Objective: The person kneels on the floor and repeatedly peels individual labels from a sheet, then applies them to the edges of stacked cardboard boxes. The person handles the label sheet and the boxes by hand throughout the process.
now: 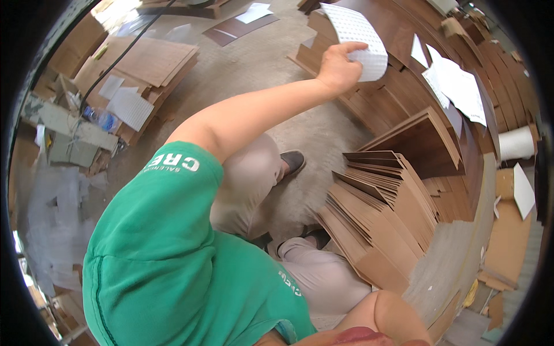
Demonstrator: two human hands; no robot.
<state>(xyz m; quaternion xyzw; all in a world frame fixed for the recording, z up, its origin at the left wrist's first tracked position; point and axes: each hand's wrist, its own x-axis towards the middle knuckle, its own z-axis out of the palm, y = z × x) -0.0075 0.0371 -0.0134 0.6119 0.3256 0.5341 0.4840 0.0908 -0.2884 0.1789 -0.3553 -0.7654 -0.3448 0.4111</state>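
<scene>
My left arm reaches up and across to the right. My left hand is closed on the lower edge of a white printed sheet of paper, pinched between thumb and fingers. The sheet curves slightly and hangs above a stack of dark brown wood-look panels. Beyond the hand, more loose white papers lie on those panels. Only part of my right arm shows at the lower edge; its hand is out of view. Nearer my legs, several thin brown boards lean upright in a fanned row.
To the left a low stack of brown boards carries papers and a plastic bottle. A dark cable runs past it. On the floor ahead lies a brown panel with paper on it. A white roll sits far right.
</scene>
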